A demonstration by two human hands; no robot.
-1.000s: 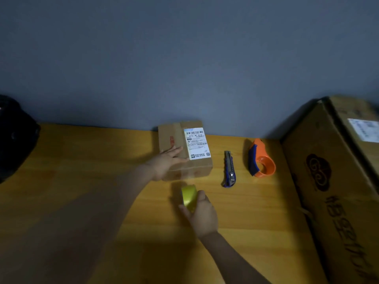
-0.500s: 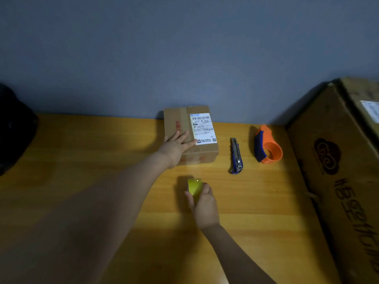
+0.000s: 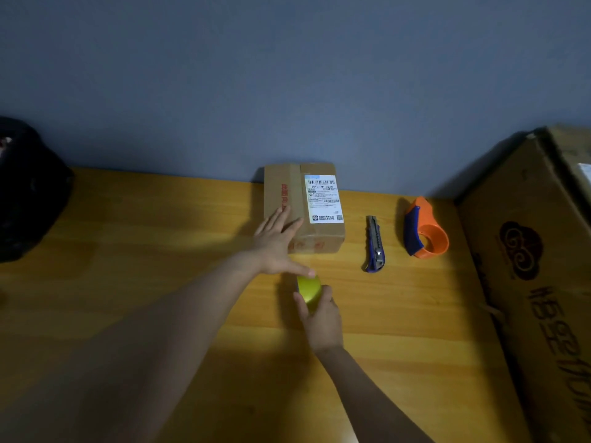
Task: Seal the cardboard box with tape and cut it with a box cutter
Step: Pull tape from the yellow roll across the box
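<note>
A small brown cardboard box [image 3: 297,199] with a white shipping label lies on the wooden table against the wall. My left hand [image 3: 276,243] is spread flat, fingers over the box's near left corner, thumb stretched toward the tape. My right hand [image 3: 321,318] grips a yellow tape roll [image 3: 308,290] standing on the table just in front of the box. A blue and silver box cutter [image 3: 374,244] lies to the right of the box, untouched.
An orange and blue tape dispenser [image 3: 423,230] sits right of the cutter. A big cardboard carton [image 3: 537,266] fills the right side. A dark bag [image 3: 27,193] rests at the far left. The wooden table [image 3: 144,251] meets a blue-grey wall.
My left hand has slid back from the box top toward its near left corner, thumb reaching down to the tape roll. The right hand keeps holding the roll in about the same spot.
</note>
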